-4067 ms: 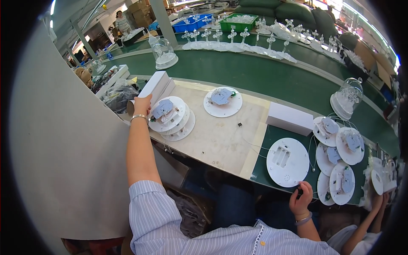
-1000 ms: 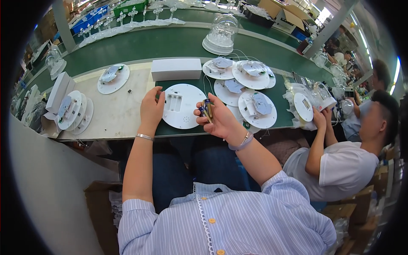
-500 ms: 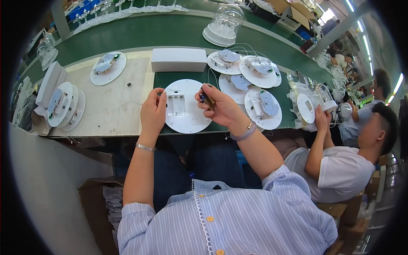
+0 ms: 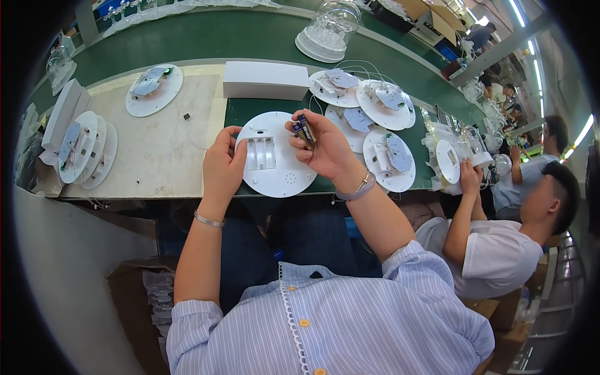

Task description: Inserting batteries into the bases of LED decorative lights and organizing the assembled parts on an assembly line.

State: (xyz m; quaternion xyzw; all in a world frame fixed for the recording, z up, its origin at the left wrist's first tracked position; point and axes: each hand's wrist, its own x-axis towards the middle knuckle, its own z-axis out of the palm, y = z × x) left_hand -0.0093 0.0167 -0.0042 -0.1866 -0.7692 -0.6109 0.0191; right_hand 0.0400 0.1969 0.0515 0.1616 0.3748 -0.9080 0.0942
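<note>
A round white disc-shaped base [image 4: 262,181] lies on the bench in front of me, with an open battery compartment [image 4: 261,154] facing up; no batteries show in its slots. My left hand [image 4: 224,159] grips the disc's left edge, thumb over the rim. Above the disc's right side, my right hand [image 4: 328,150] is closed round a small bundle of dark and gold batteries [image 4: 304,130]. How many it holds I cannot tell. Close to that hand, to the right, lies another white disc [image 4: 403,180] with a grey-blue plate and wiring.
Several wired discs [image 4: 382,112] lie overlapped at right. A white box [image 4: 265,80] sits behind my disc. More discs [image 4: 78,149] lean at left, and one [image 4: 154,90] lies at far left. A clear dome [image 4: 328,31] stands farther back. A co-worker [image 4: 497,231] handles parts at right.
My right hand has turned slightly, so the batteries now show more of their sides. My left hand stays at the disc's edge. The whole view has shifted a little.
</note>
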